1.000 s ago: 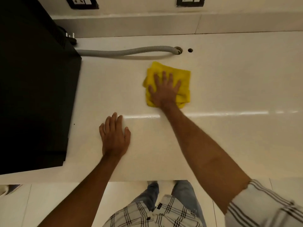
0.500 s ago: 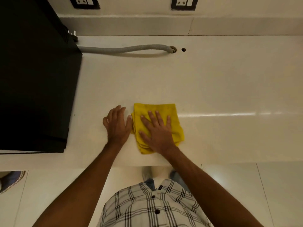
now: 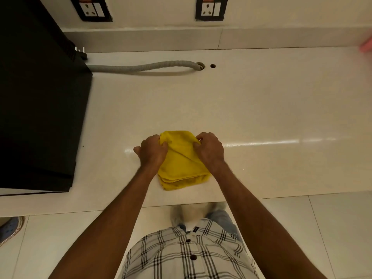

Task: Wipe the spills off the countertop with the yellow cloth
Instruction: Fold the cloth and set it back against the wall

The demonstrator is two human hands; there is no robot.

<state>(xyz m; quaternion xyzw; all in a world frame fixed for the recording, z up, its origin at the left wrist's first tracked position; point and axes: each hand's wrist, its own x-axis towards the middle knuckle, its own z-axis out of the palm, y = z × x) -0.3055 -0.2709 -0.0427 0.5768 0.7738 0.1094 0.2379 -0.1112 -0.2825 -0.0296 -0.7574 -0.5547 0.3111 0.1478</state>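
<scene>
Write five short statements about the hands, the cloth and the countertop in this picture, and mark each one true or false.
1. Both hands pinch the folded yellow cloth. True: the left hand and right hand each have a grip on a far corner.
2. The cloth lies beside the grey corrugated hose. False: it lies near the front edge of the cream countertop, apart from the hose.
3. The hose runs into a hole in the countertop. True.
4. The cloth is spread out flat. False: it is folded in layers.
5. A large black appliance stands on the right. False: on the left.

Cream countertop [image 3: 261, 109], yellow cloth [image 3: 182, 168], grey hose [image 3: 141, 67]
</scene>
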